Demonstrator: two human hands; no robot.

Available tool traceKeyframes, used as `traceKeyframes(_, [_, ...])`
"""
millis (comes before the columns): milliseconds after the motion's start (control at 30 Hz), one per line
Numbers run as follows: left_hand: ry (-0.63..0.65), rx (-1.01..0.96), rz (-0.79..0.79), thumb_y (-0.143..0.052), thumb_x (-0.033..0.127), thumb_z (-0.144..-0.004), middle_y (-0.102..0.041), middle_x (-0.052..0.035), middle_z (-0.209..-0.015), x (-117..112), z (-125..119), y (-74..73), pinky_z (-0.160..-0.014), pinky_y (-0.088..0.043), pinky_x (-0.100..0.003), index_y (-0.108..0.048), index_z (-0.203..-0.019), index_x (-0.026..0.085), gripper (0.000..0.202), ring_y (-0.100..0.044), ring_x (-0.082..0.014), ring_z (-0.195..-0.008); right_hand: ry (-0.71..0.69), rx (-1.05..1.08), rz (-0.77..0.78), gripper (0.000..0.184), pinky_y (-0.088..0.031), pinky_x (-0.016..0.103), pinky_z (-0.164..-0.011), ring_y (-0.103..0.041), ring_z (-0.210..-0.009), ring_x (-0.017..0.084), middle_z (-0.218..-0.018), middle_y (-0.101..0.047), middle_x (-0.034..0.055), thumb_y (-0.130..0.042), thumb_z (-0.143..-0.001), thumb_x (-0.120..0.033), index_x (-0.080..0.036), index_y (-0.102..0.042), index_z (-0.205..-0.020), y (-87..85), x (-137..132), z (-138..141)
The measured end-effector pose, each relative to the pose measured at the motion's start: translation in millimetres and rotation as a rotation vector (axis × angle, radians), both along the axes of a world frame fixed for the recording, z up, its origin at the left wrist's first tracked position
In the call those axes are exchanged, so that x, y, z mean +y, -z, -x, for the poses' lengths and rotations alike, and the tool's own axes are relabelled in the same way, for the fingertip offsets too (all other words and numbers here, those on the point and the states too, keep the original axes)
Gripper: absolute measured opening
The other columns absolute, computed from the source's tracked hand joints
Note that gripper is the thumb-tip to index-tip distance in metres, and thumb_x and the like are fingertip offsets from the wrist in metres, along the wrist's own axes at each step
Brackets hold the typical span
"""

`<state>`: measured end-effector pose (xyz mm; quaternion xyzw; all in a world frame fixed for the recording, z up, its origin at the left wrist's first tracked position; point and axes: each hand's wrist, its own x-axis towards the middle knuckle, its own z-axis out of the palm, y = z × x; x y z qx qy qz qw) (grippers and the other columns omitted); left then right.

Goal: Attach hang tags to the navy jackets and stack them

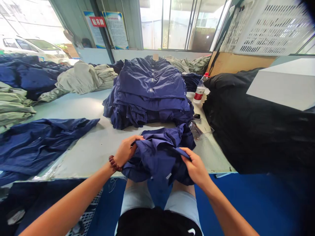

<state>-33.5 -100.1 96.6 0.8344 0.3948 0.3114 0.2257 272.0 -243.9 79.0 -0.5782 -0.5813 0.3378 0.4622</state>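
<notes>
A crumpled navy blue garment [159, 154] lies at the table's near edge, partly over my lap. My left hand [126, 150], with a bead bracelet at the wrist, is closed on the garment's left side. On the right, the fingers of my right hand [194, 167] pinch a fold of the same cloth. Just behind it stands a tall stack of folded navy garments [150, 91] on the pale table [88, 144].
Another navy garment [41, 144] is spread at the left. Beige and navy piles [83, 77] lie at the back left. A plastic bottle [199, 91] stands right of the stack beside a black cloth heap [248, 124]. A white crate [268, 26] sits upper right.
</notes>
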Motion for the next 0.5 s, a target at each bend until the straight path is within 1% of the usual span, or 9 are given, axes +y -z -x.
traceKeyframes(100, [-0.039, 0.096, -0.064, -0.049, 0.041, -0.102, -0.079, -0.0053, -0.100, -24, -10, -11.1, -0.092, -0.056, -0.036, -0.072, -0.101, 0.021, 0.030, -0.073, -0.0229, -0.095, 0.262, -0.187, -0.106, 0.038, -0.051, 0.048, -0.103, -0.067, -0.110, 0.029, -0.121, -0.072, 0.0123, -0.048, -0.101, -0.034, -0.021, -0.065, -0.132, -5.4, -2, -19])
traceKeyframes(167, [-0.035, 0.155, -0.116, -0.053, 0.041, -0.102, -0.079, -0.0038, -0.100, -41, -30, -16.6, -0.089, -0.055, -0.035, -0.072, -0.102, 0.023, 0.026, -0.073, -0.0225, -0.094, 0.344, -0.311, -0.217, 0.049, -0.046, 0.054, -0.111, -0.060, -0.126, 0.032, -0.140, -0.062, 0.0170, -0.047, -0.102, -0.035, -0.020, -0.053, -0.148, -14.5, -13, -11])
traceKeyframes(200, [-0.031, 0.170, -0.138, -0.056, 0.041, -0.101, -0.079, -0.0031, -0.100, -49, -42, -19.7, -0.088, -0.055, -0.035, -0.073, -0.102, 0.024, 0.024, -0.073, -0.0224, -0.094, 0.319, -0.367, -0.254, 0.059, -0.041, 0.057, -0.116, -0.052, -0.138, 0.035, -0.152, -0.052, 0.0183, -0.050, -0.100, -0.037, -0.020, -0.041, -0.157, -17.4, -19, -2])
traceKeyframes(267, [0.008, 0.159, -0.157, -0.059, 0.040, -0.100, -0.078, -0.0020, -0.098, -62, -62, -26.5, -0.086, -0.055, -0.034, -0.072, -0.100, 0.025, 0.020, -0.073, -0.0214, -0.092, 0.180, -0.483, -0.259, 0.093, -0.031, 0.065, -0.122, -0.029, -0.155, 0.041, -0.169, -0.029, 0.0183, -0.064, -0.092, -0.040, -0.019, -0.015, -0.168, -14.7, -31, 21])
traceKeyframes(300, [0.044, 0.144, -0.152, -0.059, 0.039, -0.100, -0.078, -0.0017, -0.097, -66, -69, -29.4, -0.085, -0.055, -0.033, -0.072, -0.099, 0.025, 0.019, -0.073, -0.0206, -0.092, 0.124, -0.541, -0.233, 0.107, -0.027, 0.070, -0.122, -0.022, -0.157, 0.045, -0.171, -0.022, 0.0184, -0.070, -0.086, -0.039, -0.018, -0.006, -0.169, -8.6, -34, 31])
traceKeyframes(333, [0.089, 0.139, -0.144, -0.059, 0.039, -0.101, -0.077, -0.0014, -0.097, -69, -74, -31.2, -0.084, -0.055, -0.033, -0.071, -0.100, 0.026, 0.018, -0.073, -0.0199, -0.091, 0.096, -0.587, -0.213, 0.113, -0.024, 0.074, -0.121, -0.020, -0.157, 0.048, -0.172, -0.022, 0.0191, -0.073, -0.081, -0.033, -0.017, -0.003, -0.169, 0.0, -35, 38])
traceKeyframes(400, [0.172, 0.189, -0.141, -0.063, 0.045, -0.098, -0.076, -0.0026, -0.104, -72, -74, -28.8, -0.086, -0.055, -0.034, -0.070, -0.108, 0.027, 0.022, -0.072, -0.0211, -0.096, 0.074, -0.626, -0.160, 0.108, -0.021, 0.077, -0.120, -0.036, -0.151, 0.048, -0.165, -0.037, 0.0211, -0.064, -0.076, -0.015, -0.017, -0.009, -0.168, 19.2, -31, 39])
traceKeyframes(433, [0.200, 0.242, -0.154, -0.068, 0.050, -0.093, -0.075, -0.0049, -0.114, -71, -71, -23.4, -0.091, -0.055, -0.037, -0.068, -0.118, 0.027, 0.034, -0.071, -0.0240, -0.104, 0.074, -0.614, -0.129, 0.101, -0.020, 0.076, -0.120, -0.047, -0.144, 0.045, -0.158, -0.048, 0.0205, -0.058, -0.072, -0.009, -0.017, -0.020, -0.166, 27.0, -27, 34])
traceKeyframes(500, [0.215, 0.369, -0.186, -0.080, 0.055, -0.078, -0.063, -0.0125, -0.143, -66, -59, -4.4, -0.106, -0.049, -0.047, -0.055, -0.144, 0.026, 0.076, -0.060, -0.0341, -0.129, 0.064, -0.509, -0.054, 0.086, -0.032, 0.066, -0.119, -0.065, -0.126, 0.036, -0.141, -0.066, 0.0153, -0.048, -0.067, -0.003, -0.019, -0.046, -0.152, 33.3, -19, 18])
